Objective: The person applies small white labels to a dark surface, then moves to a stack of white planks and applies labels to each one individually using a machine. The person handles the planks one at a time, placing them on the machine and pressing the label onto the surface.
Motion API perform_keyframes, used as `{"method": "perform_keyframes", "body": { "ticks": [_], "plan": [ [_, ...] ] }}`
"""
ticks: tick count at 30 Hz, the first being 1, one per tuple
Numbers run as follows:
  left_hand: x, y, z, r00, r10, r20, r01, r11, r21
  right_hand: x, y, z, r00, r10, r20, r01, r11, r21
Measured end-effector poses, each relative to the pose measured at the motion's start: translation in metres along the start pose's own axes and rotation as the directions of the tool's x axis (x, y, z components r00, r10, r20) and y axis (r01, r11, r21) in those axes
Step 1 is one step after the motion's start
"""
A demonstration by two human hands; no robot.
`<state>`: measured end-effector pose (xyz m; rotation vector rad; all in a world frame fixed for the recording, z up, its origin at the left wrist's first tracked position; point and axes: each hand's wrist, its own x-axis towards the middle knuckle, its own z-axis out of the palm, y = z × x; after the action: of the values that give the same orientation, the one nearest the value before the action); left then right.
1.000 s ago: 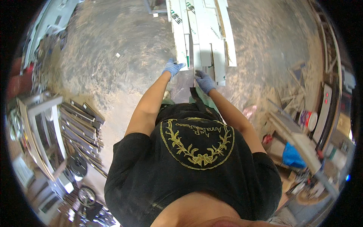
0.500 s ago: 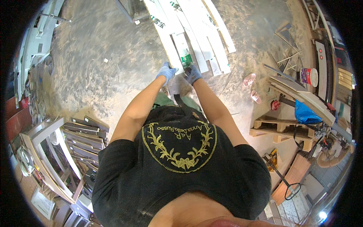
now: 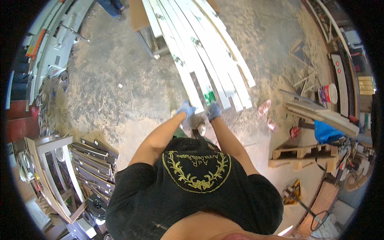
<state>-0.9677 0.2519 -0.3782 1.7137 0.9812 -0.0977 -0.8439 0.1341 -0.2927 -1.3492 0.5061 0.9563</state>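
Long white boards (image 3: 192,50) with green print lie side by side, stretching away from me toward the top. My left hand (image 3: 185,109), in a blue-grey glove, is closed around the near end of the leftmost long board. My right hand (image 3: 213,111), gloved alike, sits at the near end of a shorter-looking strip with a green printed patch (image 3: 209,97). Its fingers are curled at that end and partly hidden, so the exact grip is hard to see. Both arms reach forward.
A metal-legged stand (image 3: 150,46) is under the boards' left side. Pink slippers (image 3: 265,107) lie on the dusty floor to the right, near a wooden pallet (image 3: 304,158) and a white bucket (image 3: 329,93). Stacked dark panels (image 3: 94,162) and a frame (image 3: 56,160) stand at left.
The view has shifted, so the boards and both hands appear lower and more of the boards' far part shows. Both hands stay at the boards' near ends. A person's legs now show at top left.
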Motion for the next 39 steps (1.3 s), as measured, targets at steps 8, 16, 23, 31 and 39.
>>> {"method": "perform_keyframes", "body": {
  "ticks": [8,16,23,31,39],
  "plan": [
    [-0.002,0.004,0.004,0.931,-0.104,0.350,0.110,0.994,0.001,0.032,0.003,-0.024,0.966,0.135,-0.219,-0.134,0.991,0.019],
    [-0.018,0.031,-0.005,0.926,0.031,0.376,-0.072,0.993,0.096,0.086,0.006,-0.052,0.993,0.079,-0.088,-0.076,0.996,0.044],
    [-0.049,0.009,-0.061,0.965,-0.153,0.211,0.155,0.988,0.008,0.106,-0.009,-0.095,0.982,0.106,-0.159,-0.079,0.982,0.172],
    [-0.161,-0.217,-0.063,0.696,-0.709,-0.114,0.559,0.635,-0.534,0.083,-0.065,-0.120,0.968,0.016,-0.251,-0.066,0.980,-0.190],
    [-0.212,-0.271,-0.021,0.507,-0.861,-0.048,0.657,0.422,-0.625,0.037,-0.125,-0.100,0.465,-0.814,-0.349,0.386,0.541,-0.747]
  ]
}}
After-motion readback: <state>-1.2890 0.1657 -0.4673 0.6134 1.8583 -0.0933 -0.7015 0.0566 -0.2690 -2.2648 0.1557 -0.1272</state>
